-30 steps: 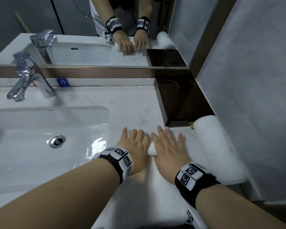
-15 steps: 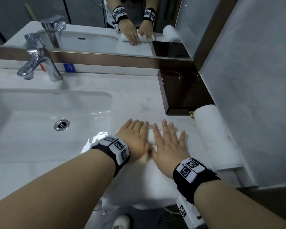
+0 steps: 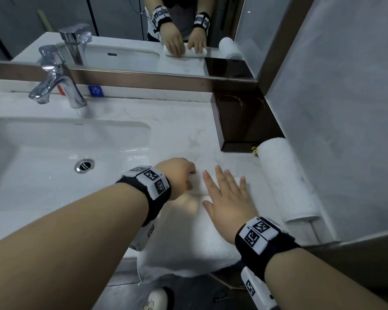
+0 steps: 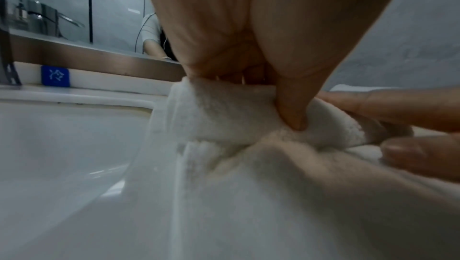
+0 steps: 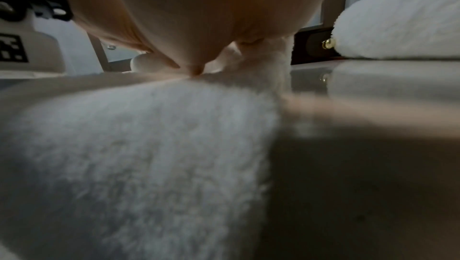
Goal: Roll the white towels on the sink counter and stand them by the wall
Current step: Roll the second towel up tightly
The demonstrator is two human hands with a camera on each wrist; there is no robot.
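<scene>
Left hand (image 3: 179, 175) has gone from flat to curled, now pinching the rolled far edge of the towel (image 3: 188, 249) at lower centre; right hand (image 3: 227, 198) stays flat, pressing the roll. Roll only just begun, most cloth unrolled. Finished roll (image 3: 285, 180) lies at right by the wall.

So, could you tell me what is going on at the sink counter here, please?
A person is rolling a white towel on the counter beside the sink basin. The left hand grips the rolled far end, its thumb pressed into the roll, while the right hand lies flat on the towel next to it. The near part is not yet rolled and hangs over the counter edge. A finished towel roll lies by the right wall, on its side, not standing.
</scene>
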